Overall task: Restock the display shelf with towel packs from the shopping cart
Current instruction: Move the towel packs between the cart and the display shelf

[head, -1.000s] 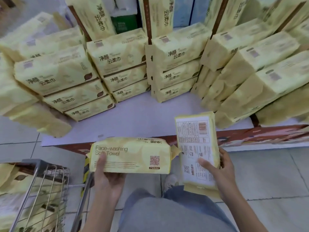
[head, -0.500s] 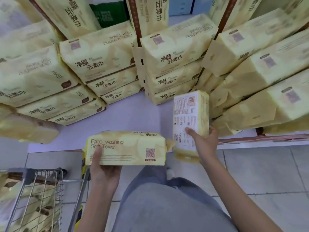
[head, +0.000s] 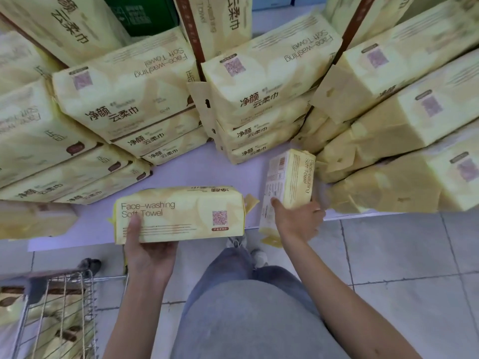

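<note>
Holding one pack (head: pixel 290 177) upright in the right hand (head: pixel 298 221), fingers curled round its lower end, at the front edge of the shelf (head: pixel 197 172) beside the leaning heap (head: pixel 388 164). Gripping a second pack (head: pixel 181 213) flat from below in the left hand (head: pixel 147 252), thumb on its face, just off the shelf front. Best to lay the upright one flat, print forward, into the bare gap ahead. Slide in gently, clear of the heap.

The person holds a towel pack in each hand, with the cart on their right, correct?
No, the cart is on their left, as the head view shows. The left hand does hold one pack, the right hand the other pack.
</note>
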### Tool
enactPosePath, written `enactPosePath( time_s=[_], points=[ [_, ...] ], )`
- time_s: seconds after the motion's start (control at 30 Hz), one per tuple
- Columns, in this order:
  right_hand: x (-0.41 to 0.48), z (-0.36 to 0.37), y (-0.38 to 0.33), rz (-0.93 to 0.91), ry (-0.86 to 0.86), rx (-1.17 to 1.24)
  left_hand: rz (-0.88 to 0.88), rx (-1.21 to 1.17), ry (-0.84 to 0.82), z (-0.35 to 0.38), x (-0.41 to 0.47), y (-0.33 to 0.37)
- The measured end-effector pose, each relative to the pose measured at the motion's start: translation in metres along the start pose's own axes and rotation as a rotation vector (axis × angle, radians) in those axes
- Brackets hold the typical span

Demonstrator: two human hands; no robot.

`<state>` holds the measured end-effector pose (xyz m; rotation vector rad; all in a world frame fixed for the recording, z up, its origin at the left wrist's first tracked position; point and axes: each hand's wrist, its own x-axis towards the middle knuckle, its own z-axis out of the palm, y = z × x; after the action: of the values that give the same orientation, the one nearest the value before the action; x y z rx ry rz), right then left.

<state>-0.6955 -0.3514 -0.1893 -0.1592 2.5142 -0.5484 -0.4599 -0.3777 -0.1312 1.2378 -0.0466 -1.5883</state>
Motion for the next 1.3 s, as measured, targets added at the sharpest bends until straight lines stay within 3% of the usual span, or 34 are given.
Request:
enactPosePath(
  time_s=[0.17,0.37,0.53,0.83,1.1,1.2,1.3],
  points=[
    [0.002,0.010,-0.017,0.018,-0.143,0.059,-0.028,-0.033,-0.033,-0.002,0.001,-0.002],
    [0.017,0.017,-0.005,0.124,-0.459,0.394,-0.061,-0.041,-0.032,-0.008,-0.002,-0.009],
    [0.024,0.022,-0.016,0.163,-0.584,0.558,-0.049,-0.045,-0.028,-0.018,-0.004,-0.010],
    [0.037,0.037,-0.061,0.250,-0.506,0.815,-0.030,-0.007,-0.054,-0.030,-0.010,0.000],
    [0.026,0.027,-0.057,0.262,-0.509,0.859,-0.116,0.000,-0.007,-0.035,-0.011,0.002],
    [0.018,0.007,-0.043,0.279,-0.537,0.732,-0.128,0.044,-0.059,-0.030,-0.007,0.008],
    [-0.004,-0.016,-0.039,0.165,-0.677,0.558,-0.124,0.137,-0.130,-0.010,0.001,0.017]
  ],
)
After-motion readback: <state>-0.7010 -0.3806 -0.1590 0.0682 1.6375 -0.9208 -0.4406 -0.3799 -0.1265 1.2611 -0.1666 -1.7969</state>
